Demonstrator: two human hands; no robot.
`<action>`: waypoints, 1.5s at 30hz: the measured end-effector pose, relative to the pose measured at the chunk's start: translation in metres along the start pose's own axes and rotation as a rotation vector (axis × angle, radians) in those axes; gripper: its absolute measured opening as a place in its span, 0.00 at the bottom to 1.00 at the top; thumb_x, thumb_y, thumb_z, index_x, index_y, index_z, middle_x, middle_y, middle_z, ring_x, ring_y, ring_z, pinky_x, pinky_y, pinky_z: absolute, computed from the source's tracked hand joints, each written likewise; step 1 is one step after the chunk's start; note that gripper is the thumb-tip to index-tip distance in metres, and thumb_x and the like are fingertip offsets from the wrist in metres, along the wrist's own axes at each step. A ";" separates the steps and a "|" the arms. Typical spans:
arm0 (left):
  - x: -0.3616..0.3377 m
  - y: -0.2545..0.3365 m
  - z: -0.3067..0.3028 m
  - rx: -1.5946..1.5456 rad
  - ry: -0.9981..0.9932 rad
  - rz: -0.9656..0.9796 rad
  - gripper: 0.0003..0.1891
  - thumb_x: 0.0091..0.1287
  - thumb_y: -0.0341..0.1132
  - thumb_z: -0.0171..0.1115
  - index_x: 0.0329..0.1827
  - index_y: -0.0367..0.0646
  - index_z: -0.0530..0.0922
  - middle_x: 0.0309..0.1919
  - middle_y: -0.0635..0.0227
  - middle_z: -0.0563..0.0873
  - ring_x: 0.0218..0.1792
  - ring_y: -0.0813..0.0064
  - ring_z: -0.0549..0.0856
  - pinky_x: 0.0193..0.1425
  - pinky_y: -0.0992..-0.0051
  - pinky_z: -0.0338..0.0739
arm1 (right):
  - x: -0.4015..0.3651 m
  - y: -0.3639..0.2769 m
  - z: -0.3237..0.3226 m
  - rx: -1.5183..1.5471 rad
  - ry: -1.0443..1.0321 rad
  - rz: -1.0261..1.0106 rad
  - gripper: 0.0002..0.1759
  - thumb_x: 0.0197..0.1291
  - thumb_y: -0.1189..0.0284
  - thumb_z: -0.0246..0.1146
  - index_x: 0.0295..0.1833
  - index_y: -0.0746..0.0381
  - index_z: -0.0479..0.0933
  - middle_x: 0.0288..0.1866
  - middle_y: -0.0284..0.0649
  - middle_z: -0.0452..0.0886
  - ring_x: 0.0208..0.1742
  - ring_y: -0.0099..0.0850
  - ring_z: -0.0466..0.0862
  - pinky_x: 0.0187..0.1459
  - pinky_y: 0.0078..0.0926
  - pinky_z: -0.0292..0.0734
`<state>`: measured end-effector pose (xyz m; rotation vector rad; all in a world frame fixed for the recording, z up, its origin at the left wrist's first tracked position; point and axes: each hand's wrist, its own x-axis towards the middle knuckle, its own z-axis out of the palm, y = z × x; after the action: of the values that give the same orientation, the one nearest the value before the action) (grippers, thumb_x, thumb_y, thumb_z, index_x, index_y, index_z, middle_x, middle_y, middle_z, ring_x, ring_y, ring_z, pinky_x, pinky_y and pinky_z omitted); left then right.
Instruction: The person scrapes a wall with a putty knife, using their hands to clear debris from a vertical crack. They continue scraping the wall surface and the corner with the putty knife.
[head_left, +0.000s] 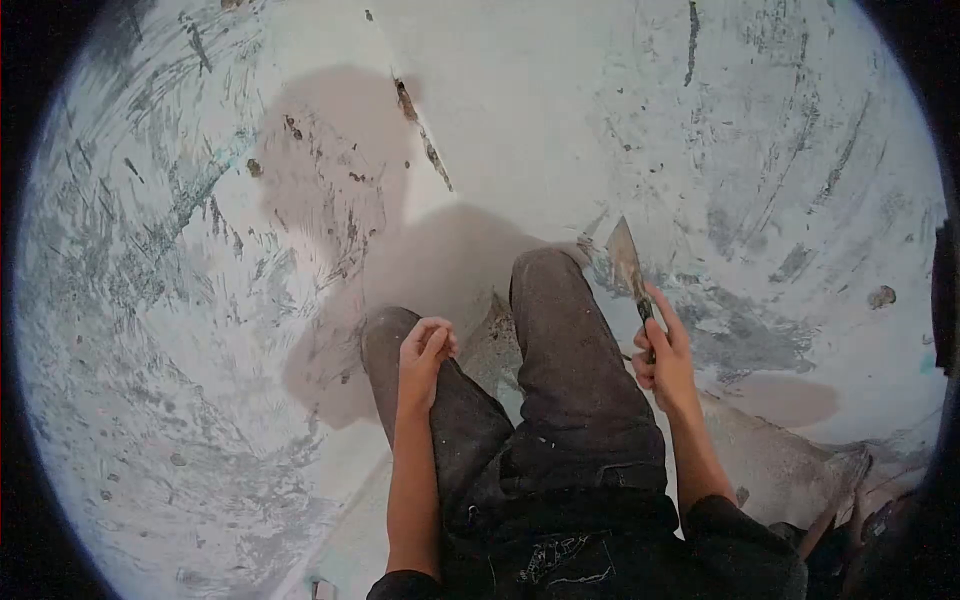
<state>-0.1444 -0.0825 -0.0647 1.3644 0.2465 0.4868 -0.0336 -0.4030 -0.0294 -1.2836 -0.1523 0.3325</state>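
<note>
My right hand (pixel 667 365) is wrapped round the dark handle of a putty knife (pixel 625 255), held off to the right of my right knee. Its pointed metal blade tilts away from me over the smeared white surface (pixel 530 120). Loosely curled, my left hand (pixel 427 340) rests by my left knee on the dark trousers (pixel 580 370), with nothing showing in its fingers.
A long gouge (pixel 425 135) cuts the white surface ahead. Grey scrape marks and dark flecks cover both sides. To the lower right lies a dusty, pale brown sheet (pixel 765 455), with dark things at its edge. A small pale object (pixel 322 589) sits at the bottom.
</note>
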 end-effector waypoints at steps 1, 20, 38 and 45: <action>0.001 0.001 0.000 0.003 -0.001 -0.001 0.07 0.73 0.35 0.57 0.45 0.41 0.76 0.32 0.71 0.78 0.35 0.78 0.78 0.41 0.76 0.73 | 0.015 0.004 -0.005 0.012 -0.059 -0.074 0.25 0.75 0.69 0.49 0.76 0.51 0.62 0.26 0.27 0.64 0.14 0.15 0.57 0.13 0.19 0.50; -0.001 0.001 0.002 0.023 0.004 0.012 0.07 0.73 0.35 0.56 0.45 0.41 0.77 0.32 0.70 0.80 0.34 0.78 0.78 0.41 0.77 0.73 | -0.019 0.003 -0.006 0.026 -0.063 0.108 0.27 0.76 0.66 0.49 0.78 0.48 0.58 0.24 0.25 0.60 0.16 0.14 0.55 0.14 0.18 0.49; -0.002 0.003 0.000 0.053 -0.056 0.035 0.08 0.73 0.37 0.57 0.46 0.41 0.77 0.34 0.71 0.80 0.34 0.78 0.79 0.41 0.77 0.73 | 0.014 0.000 0.031 -0.137 -0.154 -0.052 0.30 0.67 0.78 0.53 0.75 0.51 0.63 0.25 0.25 0.62 0.17 0.15 0.58 0.16 0.18 0.53; 0.000 -0.002 -0.001 0.082 -0.075 0.027 0.08 0.73 0.36 0.57 0.48 0.42 0.77 0.34 0.71 0.81 0.35 0.79 0.80 0.42 0.77 0.74 | 0.001 -0.002 -0.023 0.022 -0.121 -0.076 0.13 0.60 0.83 0.52 0.50 0.59 0.71 0.24 0.25 0.60 0.16 0.14 0.56 0.16 0.17 0.53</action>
<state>-0.1448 -0.0820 -0.0673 1.4649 0.1889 0.4516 -0.0258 -0.4246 -0.0343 -1.2330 -0.2992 0.3458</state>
